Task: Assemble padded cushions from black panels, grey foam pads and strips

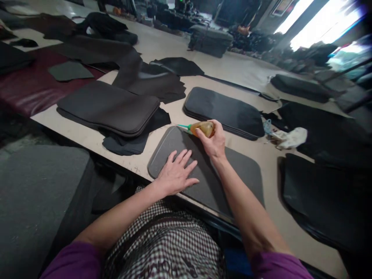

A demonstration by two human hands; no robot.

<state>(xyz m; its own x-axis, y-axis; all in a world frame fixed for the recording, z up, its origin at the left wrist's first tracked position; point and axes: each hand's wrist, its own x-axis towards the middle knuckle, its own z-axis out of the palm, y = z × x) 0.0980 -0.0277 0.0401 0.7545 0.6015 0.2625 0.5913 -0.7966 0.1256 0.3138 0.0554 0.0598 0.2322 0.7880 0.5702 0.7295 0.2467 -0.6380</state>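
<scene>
A dark grey panel (244,170) with rounded corners lies flat at the table's front edge. My left hand (177,174) rests on it, fingers spread and holding nothing. In my right hand (213,139) is a squeeze bottle (203,129) of amber liquid, its fingers wrapped round the body. The bottle is tipped on its side with the thin green nozzle pointing left, at the panel's far left edge. Whether the tip touches the panel I cannot tell.
A stack of dark brown rounded panels (110,104) sits to the left, over black scraps (128,143). Behind the bottle lies a black panel stack (223,110). A white cloth (290,137) and more black pieces (325,193) are on the right. Maroon sheeting (26,85) covers the far left.
</scene>
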